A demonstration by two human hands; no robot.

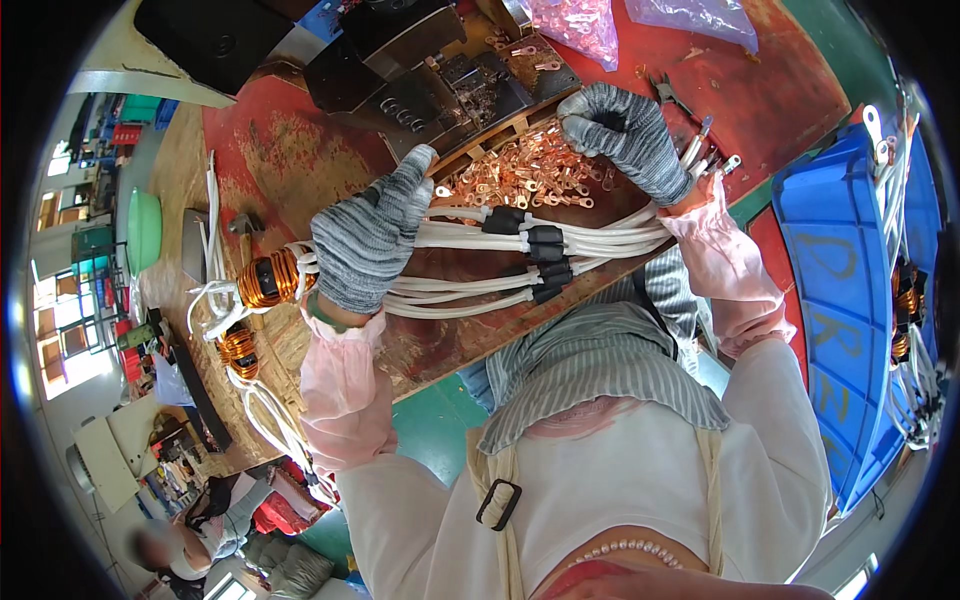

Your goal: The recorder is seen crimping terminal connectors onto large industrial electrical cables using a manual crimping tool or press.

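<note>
My left hand (368,238), in a grey striped glove, is closed over the white cables (455,236) at the front of the bench. Its fingertips point up beside the black metal machine (440,85); whatever they hold is hidden. My right hand (632,142), gloved alike, is curled in a pinch at the machine's right front corner. What sits between its fingers is too small to make out. Between both hands lies a heap of copper ring terminals (530,165). Black sleeves (545,243) band the cables, and copper-wound coils (270,278) sit left of my left hand.
Pliers (675,95) lie on the red worn bench (740,100) past my right hand. Bags of terminals (578,25) rest behind. A blue crate (830,300) with cable assemblies stands right. A hammer (243,226) lies left. Another person (205,535) is at lower left.
</note>
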